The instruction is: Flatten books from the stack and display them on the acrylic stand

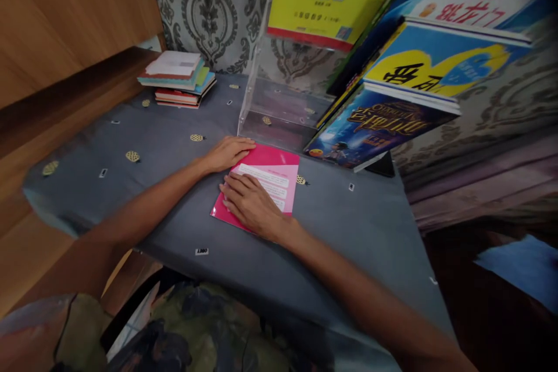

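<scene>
A thin pink booklet (pixel 279 171) with pale text panels lies flat on the grey cloth-covered table (pixel 165 145). My right hand (pixel 250 203) rests palm down on its near half, fingers stretched flat. At the booklet's far left corner my left hand (pixel 229 153) lies with fingers extended along that edge. Neither hand grips anything.
A clear acrylic stand (pixel 279 107) just behind the booklet holds several leaning children's books (pixel 375 122). A short stack of thin books (pixel 178 78) sits at the table's far left corner. Wooden panelling runs along the left; patterned fabric hangs behind.
</scene>
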{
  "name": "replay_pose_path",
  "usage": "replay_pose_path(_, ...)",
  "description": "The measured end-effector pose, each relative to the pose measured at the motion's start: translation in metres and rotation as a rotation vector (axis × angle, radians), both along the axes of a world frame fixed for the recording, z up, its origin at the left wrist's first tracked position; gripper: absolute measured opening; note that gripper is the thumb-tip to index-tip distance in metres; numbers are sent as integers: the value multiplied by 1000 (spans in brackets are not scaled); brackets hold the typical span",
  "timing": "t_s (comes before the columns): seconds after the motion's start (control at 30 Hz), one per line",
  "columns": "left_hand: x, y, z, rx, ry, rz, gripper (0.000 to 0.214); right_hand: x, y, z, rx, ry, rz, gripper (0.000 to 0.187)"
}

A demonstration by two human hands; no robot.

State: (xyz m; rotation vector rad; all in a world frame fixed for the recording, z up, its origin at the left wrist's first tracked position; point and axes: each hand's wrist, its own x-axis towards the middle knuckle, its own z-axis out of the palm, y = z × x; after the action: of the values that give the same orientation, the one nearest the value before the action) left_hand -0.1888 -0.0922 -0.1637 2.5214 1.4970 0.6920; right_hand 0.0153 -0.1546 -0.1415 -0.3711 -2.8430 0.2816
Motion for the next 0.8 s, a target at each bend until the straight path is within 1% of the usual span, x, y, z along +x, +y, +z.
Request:
replay_pose_path(0.17, -1, 0, -2, -27, -1, 16, 36, 4, -20, 1, 17, -18, 24, 39)
replay_pose_path(0.33, -1, -1, 1, -37, 3, 8, 37, 6, -31, 4, -8, -24, 59, 40)
replay_pose_path(0.47, 0, -2, 3, -35, 15, 7, 38, 8, -33, 5, 14, -48, 67, 39)
replay_pose_path(0.63, -1, -2, 1, -7, 1, -5, 38, 10, -31, 6, 44, -86, 89, 41)
replay_pose_path(0.8, -1, -3, -1, 9, -13, 2, 40, 15, -33, 6, 21, -111, 100, 44)
